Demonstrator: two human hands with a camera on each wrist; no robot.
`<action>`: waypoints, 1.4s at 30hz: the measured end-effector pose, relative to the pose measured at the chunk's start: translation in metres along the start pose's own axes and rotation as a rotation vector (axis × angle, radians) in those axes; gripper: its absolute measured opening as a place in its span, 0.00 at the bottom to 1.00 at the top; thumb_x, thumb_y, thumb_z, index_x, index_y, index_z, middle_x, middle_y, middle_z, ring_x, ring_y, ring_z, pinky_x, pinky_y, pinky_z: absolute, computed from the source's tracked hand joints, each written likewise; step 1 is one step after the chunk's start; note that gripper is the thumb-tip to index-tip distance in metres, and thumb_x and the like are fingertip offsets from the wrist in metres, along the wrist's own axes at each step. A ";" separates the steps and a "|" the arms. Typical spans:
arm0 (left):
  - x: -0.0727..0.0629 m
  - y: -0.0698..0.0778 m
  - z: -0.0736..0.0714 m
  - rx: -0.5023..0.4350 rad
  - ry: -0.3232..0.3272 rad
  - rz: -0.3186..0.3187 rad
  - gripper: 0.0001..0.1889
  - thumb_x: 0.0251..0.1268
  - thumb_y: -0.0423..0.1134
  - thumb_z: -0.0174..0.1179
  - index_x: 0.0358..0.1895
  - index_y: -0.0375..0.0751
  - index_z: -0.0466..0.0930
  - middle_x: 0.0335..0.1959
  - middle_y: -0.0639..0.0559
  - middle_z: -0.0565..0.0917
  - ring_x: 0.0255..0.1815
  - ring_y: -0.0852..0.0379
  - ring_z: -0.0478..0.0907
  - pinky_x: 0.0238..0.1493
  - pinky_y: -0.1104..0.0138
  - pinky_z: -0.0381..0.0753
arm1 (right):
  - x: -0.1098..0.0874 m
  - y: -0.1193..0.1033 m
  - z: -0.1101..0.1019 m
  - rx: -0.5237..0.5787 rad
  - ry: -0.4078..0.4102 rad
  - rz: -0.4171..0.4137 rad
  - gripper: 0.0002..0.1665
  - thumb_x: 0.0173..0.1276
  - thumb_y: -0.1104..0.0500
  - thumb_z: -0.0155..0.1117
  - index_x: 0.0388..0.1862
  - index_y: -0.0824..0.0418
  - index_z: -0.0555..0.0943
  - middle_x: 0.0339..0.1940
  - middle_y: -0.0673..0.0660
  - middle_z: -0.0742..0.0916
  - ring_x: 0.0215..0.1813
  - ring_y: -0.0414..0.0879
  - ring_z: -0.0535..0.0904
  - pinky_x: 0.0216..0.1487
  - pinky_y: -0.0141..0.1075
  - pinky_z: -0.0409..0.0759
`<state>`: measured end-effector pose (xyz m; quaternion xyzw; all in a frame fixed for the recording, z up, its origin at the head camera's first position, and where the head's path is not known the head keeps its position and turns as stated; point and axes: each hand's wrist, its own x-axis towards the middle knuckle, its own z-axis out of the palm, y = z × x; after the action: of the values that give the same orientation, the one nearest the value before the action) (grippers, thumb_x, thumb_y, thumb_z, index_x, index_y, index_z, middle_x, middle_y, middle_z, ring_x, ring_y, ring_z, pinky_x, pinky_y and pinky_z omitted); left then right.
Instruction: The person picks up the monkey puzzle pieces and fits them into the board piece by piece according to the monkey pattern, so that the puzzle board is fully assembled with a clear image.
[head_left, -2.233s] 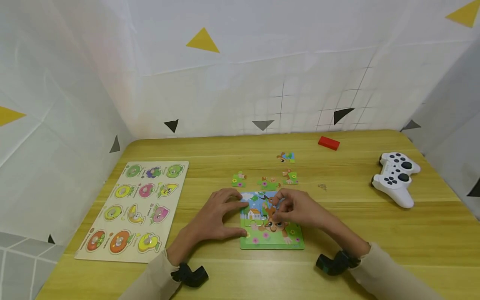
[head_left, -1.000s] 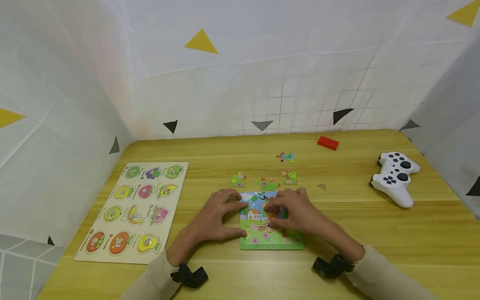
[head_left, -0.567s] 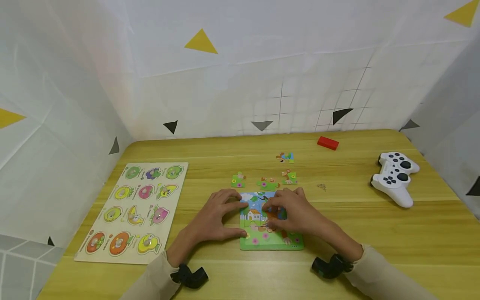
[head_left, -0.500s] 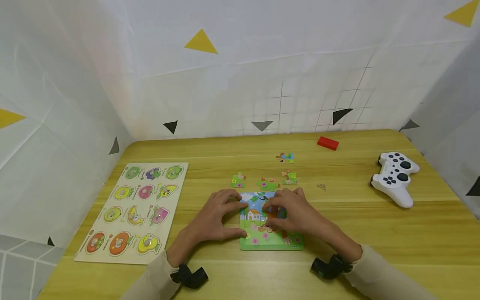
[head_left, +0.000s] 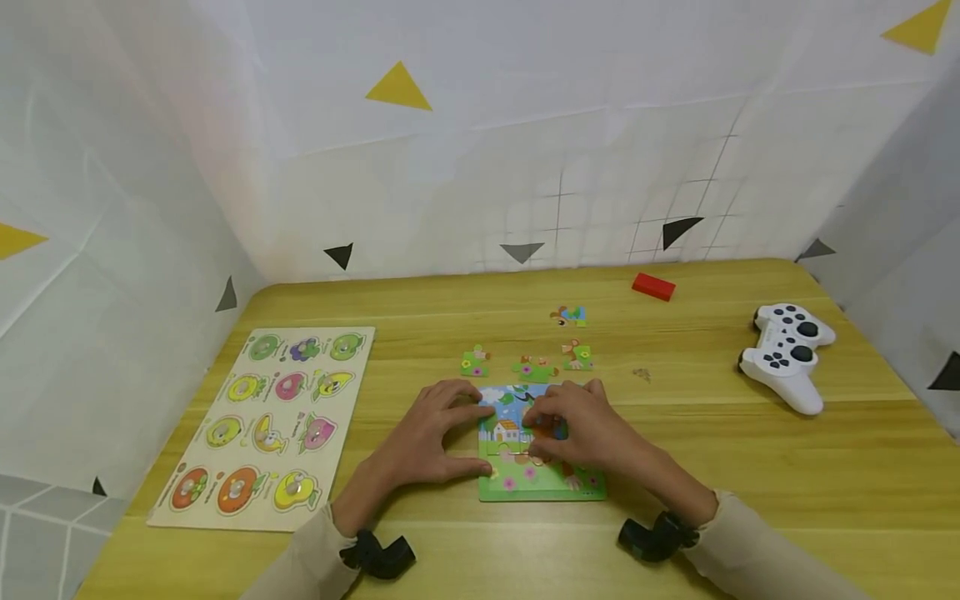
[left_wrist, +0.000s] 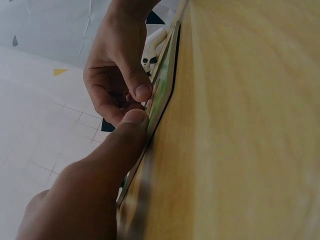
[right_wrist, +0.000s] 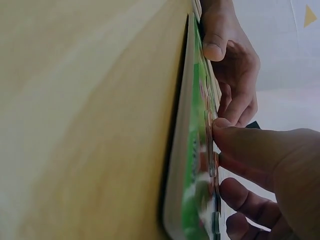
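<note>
A jigsaw puzzle board (head_left: 540, 492) with a house and a monkey picture lies on the table, partly covered by my right hand. Along its left side rests my left hand (head_left: 429, 437), with spread fingertips and thumb touching the board. My right hand (head_left: 577, 427) is over the middle of the board; thumb and index finger pinch a puzzle piece (right_wrist: 210, 142) lying low against it. Most of that piece is hidden by the fingers. In the left wrist view, the left thumb (left_wrist: 120, 145) presses on the board's rim close to the right fingertips.
Several loose puzzle pieces (head_left: 536, 369) lie beyond the board. A fruit knob puzzle (head_left: 258, 429) is at the left, a white game controller (head_left: 783, 358) at the right. A red block (head_left: 653, 287) sits toward the back of the wooden table (head_left: 450, 550).
My right hand has come down and slightly left over the board, then stayed there with small finger shifts. The left hand keeps its place. The loose pieces have not moved.
</note>
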<state>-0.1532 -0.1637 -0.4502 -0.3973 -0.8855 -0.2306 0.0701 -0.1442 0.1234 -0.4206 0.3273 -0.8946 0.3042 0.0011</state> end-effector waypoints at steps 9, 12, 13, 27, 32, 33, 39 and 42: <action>-0.001 -0.001 0.001 -0.005 0.012 0.000 0.37 0.54 0.72 0.68 0.64 0.57 0.81 0.64 0.54 0.75 0.72 0.53 0.67 0.69 0.48 0.66 | 0.000 0.006 0.001 0.089 0.012 -0.028 0.09 0.61 0.54 0.78 0.40 0.47 0.89 0.32 0.42 0.84 0.36 0.37 0.79 0.45 0.44 0.53; -0.001 -0.001 0.001 -0.006 0.015 0.003 0.37 0.54 0.72 0.68 0.64 0.57 0.81 0.64 0.54 0.75 0.72 0.53 0.67 0.69 0.48 0.67 | 0.001 0.010 -0.001 0.116 0.041 -0.041 0.09 0.62 0.57 0.78 0.41 0.48 0.89 0.30 0.40 0.84 0.32 0.34 0.78 0.46 0.45 0.54; -0.001 -0.001 0.001 -0.004 0.016 0.003 0.37 0.54 0.72 0.68 0.64 0.57 0.81 0.64 0.54 0.75 0.72 0.53 0.67 0.69 0.48 0.67 | 0.002 0.011 -0.001 0.120 0.051 -0.039 0.09 0.61 0.57 0.78 0.40 0.48 0.89 0.29 0.40 0.84 0.31 0.34 0.78 0.46 0.45 0.55; -0.002 0.000 0.001 0.013 0.024 0.017 0.37 0.54 0.72 0.67 0.65 0.57 0.81 0.64 0.54 0.76 0.72 0.53 0.67 0.68 0.48 0.67 | 0.010 0.030 -0.018 0.170 0.116 0.094 0.09 0.65 0.59 0.75 0.44 0.54 0.89 0.30 0.44 0.85 0.29 0.39 0.75 0.40 0.40 0.72; -0.001 0.000 0.001 0.013 0.009 0.006 0.37 0.54 0.72 0.67 0.65 0.57 0.81 0.64 0.54 0.76 0.72 0.53 0.67 0.69 0.48 0.67 | 0.013 0.037 -0.021 0.189 0.155 0.099 0.10 0.65 0.61 0.74 0.45 0.57 0.89 0.32 0.48 0.85 0.32 0.42 0.77 0.35 0.33 0.77; -0.001 0.001 0.001 0.012 0.007 0.004 0.37 0.54 0.72 0.68 0.65 0.57 0.81 0.64 0.54 0.76 0.72 0.53 0.67 0.69 0.48 0.67 | 0.013 0.038 -0.021 0.187 0.161 0.101 0.10 0.65 0.62 0.74 0.46 0.58 0.89 0.33 0.49 0.86 0.32 0.42 0.77 0.35 0.33 0.77; -0.001 0.001 0.000 0.020 0.009 0.008 0.37 0.54 0.72 0.68 0.65 0.57 0.81 0.64 0.54 0.76 0.72 0.53 0.67 0.69 0.48 0.67 | 0.019 0.046 -0.025 0.188 0.176 0.174 0.09 0.66 0.61 0.73 0.46 0.59 0.89 0.34 0.51 0.86 0.33 0.45 0.77 0.34 0.34 0.76; -0.002 0.000 0.000 0.019 0.012 0.013 0.37 0.54 0.72 0.67 0.65 0.57 0.81 0.64 0.54 0.76 0.72 0.53 0.67 0.69 0.48 0.67 | 0.022 0.052 -0.029 0.181 0.186 0.197 0.09 0.67 0.61 0.72 0.45 0.59 0.89 0.35 0.53 0.85 0.33 0.46 0.76 0.33 0.34 0.75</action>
<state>-0.1519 -0.1643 -0.4508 -0.4008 -0.8847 -0.2239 0.0808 -0.1975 0.1573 -0.4210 0.2072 -0.8874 0.4111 0.0249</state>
